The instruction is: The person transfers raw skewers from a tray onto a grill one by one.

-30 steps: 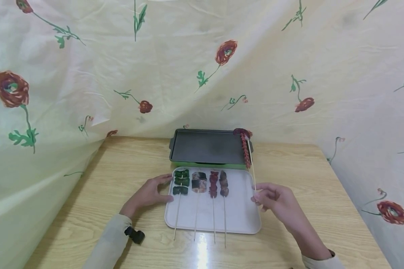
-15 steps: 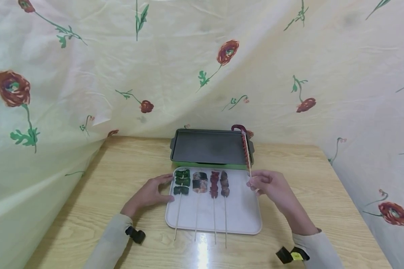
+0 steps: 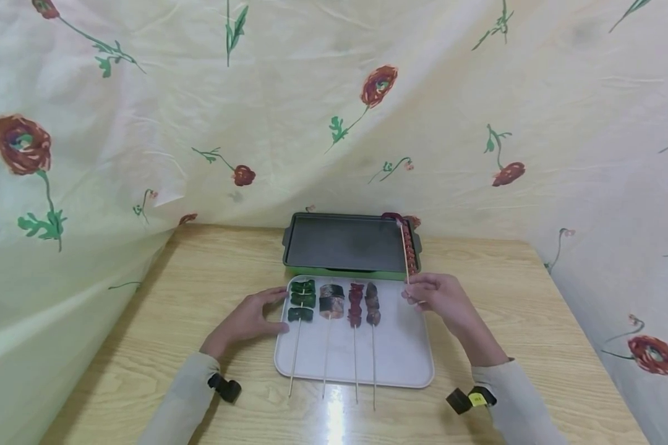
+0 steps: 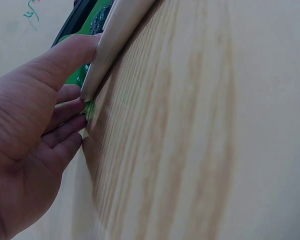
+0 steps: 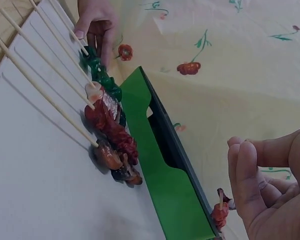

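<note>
My right hand (image 3: pixel 436 300) pinches the lower end of a bamboo skewer that bears a red, suckered tentacle (image 3: pixel 411 250) with a dark curled tip. This tentacle skewer lies along the right edge of a black griddle pan (image 3: pixel 342 241) on a green base. In the right wrist view, part of the red food (image 5: pixel 220 215) shows past the griddle's end. My left hand (image 3: pixel 250 318) touches the left rim of a white tray (image 3: pixel 401 346), thumb and fingers spread apart. On the tray lie green pepper (image 3: pixel 302 300), fish-like (image 3: pixel 331 301), red meat (image 3: pixel 355 306) and brownish (image 3: pixel 372 304) skewers.
The griddle stands directly behind the tray, near the table's far edge. Several skewer sticks jut past the tray's front rim over the wooden table (image 3: pixel 234 253). A flowered cloth (image 3: pixel 300 123) hangs behind and along both sides.
My right hand has moved forward and slightly left with the tentacle skewer, which has come down along the griddle's right edge. My left hand stays at the tray.
</note>
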`<action>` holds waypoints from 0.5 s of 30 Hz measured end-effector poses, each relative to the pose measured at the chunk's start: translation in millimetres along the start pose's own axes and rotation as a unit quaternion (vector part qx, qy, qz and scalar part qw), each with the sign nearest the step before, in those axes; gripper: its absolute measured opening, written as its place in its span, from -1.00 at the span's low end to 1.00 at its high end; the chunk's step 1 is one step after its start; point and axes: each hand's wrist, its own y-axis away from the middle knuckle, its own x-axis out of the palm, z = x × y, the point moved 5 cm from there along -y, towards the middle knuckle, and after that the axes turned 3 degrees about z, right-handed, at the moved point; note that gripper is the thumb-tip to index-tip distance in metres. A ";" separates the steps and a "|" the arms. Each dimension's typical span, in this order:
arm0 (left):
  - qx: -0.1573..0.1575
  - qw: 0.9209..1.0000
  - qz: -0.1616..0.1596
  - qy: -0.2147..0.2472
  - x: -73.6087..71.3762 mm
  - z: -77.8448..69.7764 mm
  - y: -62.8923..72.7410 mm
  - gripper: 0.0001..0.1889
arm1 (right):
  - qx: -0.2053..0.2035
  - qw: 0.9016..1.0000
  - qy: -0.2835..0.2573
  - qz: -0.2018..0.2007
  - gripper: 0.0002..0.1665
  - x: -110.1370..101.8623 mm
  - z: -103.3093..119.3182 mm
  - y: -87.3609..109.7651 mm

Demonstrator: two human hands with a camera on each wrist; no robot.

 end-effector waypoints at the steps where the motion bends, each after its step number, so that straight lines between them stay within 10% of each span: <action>1: 0.000 1.000 0.001 0.001 0.0 -0.4 0.0 -0.15 | 0.000 1.000 -0.001 0.001 -0.56 -0.2 -0.8 -1.6; 15: -0.004 1.000 -0.002 0.014 -0.8 -3.9 1.8 -0.14 | 0.009 1.000 -0.006 0.016 -0.54 -0.3 -6.9 -9.9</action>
